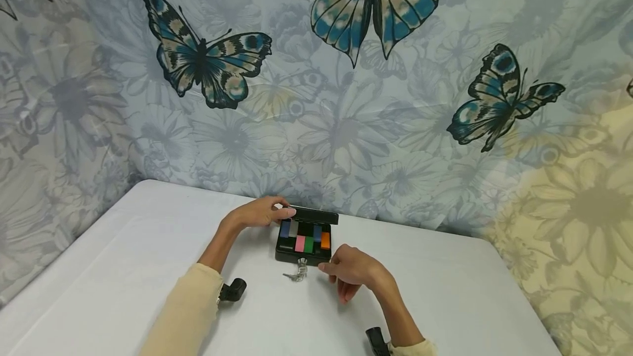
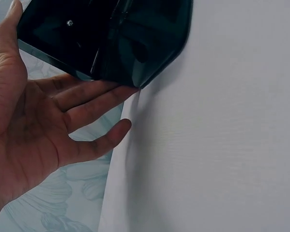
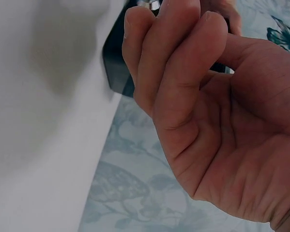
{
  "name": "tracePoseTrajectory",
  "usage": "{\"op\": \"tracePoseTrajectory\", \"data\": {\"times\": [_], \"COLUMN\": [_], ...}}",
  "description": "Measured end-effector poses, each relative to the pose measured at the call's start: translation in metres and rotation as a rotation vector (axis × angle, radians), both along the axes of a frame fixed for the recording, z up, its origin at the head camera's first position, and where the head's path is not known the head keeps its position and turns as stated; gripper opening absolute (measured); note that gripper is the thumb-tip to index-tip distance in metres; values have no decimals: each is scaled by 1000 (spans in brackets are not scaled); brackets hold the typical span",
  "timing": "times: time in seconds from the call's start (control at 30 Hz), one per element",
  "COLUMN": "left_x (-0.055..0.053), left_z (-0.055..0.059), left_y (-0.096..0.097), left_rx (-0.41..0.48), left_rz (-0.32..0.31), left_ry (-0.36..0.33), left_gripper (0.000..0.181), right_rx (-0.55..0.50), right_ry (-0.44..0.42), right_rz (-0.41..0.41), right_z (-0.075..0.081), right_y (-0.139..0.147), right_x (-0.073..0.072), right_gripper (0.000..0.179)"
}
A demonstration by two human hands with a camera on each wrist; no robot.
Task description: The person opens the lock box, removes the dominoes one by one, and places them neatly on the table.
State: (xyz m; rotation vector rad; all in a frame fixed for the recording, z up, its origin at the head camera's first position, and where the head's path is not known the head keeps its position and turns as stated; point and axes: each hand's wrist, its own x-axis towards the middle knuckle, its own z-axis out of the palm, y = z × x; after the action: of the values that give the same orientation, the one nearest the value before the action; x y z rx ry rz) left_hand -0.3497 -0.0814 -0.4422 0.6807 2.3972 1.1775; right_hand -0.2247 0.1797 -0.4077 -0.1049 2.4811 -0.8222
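A small black cash box (image 1: 288,256) stands near the back of the table with its lid (image 1: 316,216) raised. Inside lie several small coloured blocks, among them a pink block (image 1: 300,243), a green block (image 1: 309,244) and an orange block (image 1: 325,240). Keys (image 1: 299,274) hang at the lock on its front. My left hand (image 1: 259,212) grips the lid's left end, thumb on the inner face and fingers behind. By the front right corner is my right hand (image 1: 357,268), fingers loosely curled and nothing in the palm; its fingertips are right at the corner.
White cloth covers the table (image 1: 148,246), and its back edge runs close behind the box. Beyond it hangs a butterfly-patterned cloth (image 1: 346,125). A black wrist device (image 1: 233,290) sits at the left sleeve, another device (image 1: 377,340) at the right.
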Motion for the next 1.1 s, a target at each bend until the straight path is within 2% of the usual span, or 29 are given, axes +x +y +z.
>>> {"op": "tracePoseTrajectory", "data": {"times": [0.13,0.27,0.4,0.57,0.73,0.93,1.03,1.1], "left_x": [-5,-8,-10,-11,-15,-15,-11,-7], "left_z": [5,8,10,9,2,-2,-2,0], "left_y": [1,4,9,14,21,27,27,24], "left_rx": [-7,-6,2,19,86,184,200,168], "left_rz": [23,79,130,218,310,341,327,314], "left_ry": [-54,-131,-156,-133,-126,-103,-50,2], "left_gripper": [82,81,84,92,92,89,87,82], "right_rx": [-1,-7,-12,-3,-27,-68,-90,-99], "right_ry": [6,18,35,51,80,117,153,187], "right_rz": [-10,-19,-45,-65,-56,-22,-10,-9], "right_z": [2,4,6,7,7,5,5,5], "right_y": [0,3,6,9,15,23,29,34], "right_x": [1,1,2,5,6,4,4,4], "right_gripper": [38,37,36,34,32,32,32,31]}}
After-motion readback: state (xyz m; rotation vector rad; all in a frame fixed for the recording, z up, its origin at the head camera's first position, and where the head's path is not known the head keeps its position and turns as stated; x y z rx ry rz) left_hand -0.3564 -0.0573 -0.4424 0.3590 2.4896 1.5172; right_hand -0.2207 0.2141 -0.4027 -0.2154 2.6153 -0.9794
